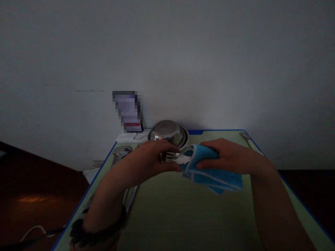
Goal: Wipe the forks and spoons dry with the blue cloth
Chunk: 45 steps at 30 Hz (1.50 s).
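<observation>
In the head view, a metal fork (180,159) lies sideways between my two hands, its tines toward the left. My left hand (154,157) is curled around the tine end, thumb below and fingers above. A folded blue cloth (218,176) with pale edging is gripped in my right hand (222,157), thumb on the near side. The cloth wraps around the fork's handle, which is hidden inside it. Both hands are above the green table (193,216). Just beyond them, an upside-down metal bowl (167,130) stands near the wall.
Several metal utensils (132,197) lie along the table's left side, partly behind my left arm. A blurred-out phone-like screen (129,109) leans on the wall at the back left. Another utensil (247,136) lies at the back right corner. A grey wall (209,62) borders the far edge.
</observation>
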Available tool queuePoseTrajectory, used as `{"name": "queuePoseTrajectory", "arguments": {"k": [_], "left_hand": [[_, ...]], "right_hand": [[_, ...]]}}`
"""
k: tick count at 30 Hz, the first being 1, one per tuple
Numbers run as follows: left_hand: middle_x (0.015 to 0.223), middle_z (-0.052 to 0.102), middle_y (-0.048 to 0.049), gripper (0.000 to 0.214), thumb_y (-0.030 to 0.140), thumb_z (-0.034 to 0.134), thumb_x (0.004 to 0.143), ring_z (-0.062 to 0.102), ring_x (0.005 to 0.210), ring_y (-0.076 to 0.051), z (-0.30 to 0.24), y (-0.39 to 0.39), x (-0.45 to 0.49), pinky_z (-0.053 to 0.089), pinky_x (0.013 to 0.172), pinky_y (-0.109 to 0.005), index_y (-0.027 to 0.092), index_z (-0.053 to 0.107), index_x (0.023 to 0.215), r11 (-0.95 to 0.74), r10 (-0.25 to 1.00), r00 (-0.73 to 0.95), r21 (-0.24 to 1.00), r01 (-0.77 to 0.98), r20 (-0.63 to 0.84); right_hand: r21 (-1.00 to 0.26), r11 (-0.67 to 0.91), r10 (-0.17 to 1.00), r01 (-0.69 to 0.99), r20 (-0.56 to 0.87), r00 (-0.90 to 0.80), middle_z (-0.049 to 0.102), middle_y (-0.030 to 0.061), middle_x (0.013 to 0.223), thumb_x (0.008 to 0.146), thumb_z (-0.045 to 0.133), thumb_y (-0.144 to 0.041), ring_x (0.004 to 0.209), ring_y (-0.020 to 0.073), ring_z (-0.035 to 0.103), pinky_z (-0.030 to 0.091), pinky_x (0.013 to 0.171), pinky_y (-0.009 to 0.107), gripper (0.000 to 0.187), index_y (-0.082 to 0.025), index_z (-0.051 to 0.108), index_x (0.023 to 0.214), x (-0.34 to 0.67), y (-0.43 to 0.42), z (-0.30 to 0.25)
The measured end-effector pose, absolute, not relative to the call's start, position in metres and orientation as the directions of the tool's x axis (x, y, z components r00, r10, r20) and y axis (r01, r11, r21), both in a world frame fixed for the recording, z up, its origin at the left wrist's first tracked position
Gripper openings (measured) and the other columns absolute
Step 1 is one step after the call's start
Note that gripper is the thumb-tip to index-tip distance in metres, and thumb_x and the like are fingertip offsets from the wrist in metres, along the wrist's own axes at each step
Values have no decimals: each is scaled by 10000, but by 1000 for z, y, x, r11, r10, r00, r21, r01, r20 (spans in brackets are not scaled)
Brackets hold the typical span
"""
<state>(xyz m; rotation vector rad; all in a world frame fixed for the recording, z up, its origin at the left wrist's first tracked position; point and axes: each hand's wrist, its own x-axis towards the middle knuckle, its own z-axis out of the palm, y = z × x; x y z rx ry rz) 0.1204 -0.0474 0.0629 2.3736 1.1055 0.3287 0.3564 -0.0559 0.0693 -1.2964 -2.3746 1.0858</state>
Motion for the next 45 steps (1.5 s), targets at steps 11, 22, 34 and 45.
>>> {"name": "queuePoseTrajectory", "arguments": {"k": [11, 22, 34, 45], "left_hand": [[953, 636, -9, 300, 395, 597, 770, 594, 835, -160, 63, -54, 123, 454, 726, -268, 218, 570, 1011, -616, 728, 685, 475, 628, 38], [925, 653, -7, 266, 338, 614, 776, 618, 799, -140, 66, -49, 117, 479, 717, -246, 215, 582, 1009, -605, 745, 658, 525, 599, 107], [902, 672, 12, 274, 347, 585, 800, 625, 765, -128, 68, -48, 113, 466, 683, -223, 237, 579, 1050, -591, 767, 636, 484, 645, 88], [776, 665, 22, 200, 330, 586, 779, 621, 680, -128, 68, -53, 123, 438, 590, -205, 235, 577, 956, -604, 763, 642, 440, 664, 77]], "right_hand": [[-718, 351, 775, 601, -137, -617, 661, -14, 817, 731, 586, -490, 676, 126, 584, 429, 607, 238, 334, -209, 630, 906, 355, -57, 72], [-763, 332, 754, 554, -139, -642, 662, -10, 857, 772, 545, -483, 695, 123, 589, 445, 610, 233, 321, -217, 621, 934, 355, -56, 70], [-778, 277, 752, 564, -191, -632, 668, -7, 892, 786, 521, -490, 744, 133, 615, 474, 639, 234, 329, -223, 611, 955, 362, -56, 67], [-721, 338, 716, 606, -222, -662, 649, 2, 771, 814, 479, -452, 668, 126, 587, 440, 583, 233, 305, -173, 603, 823, 355, -56, 69]]}}
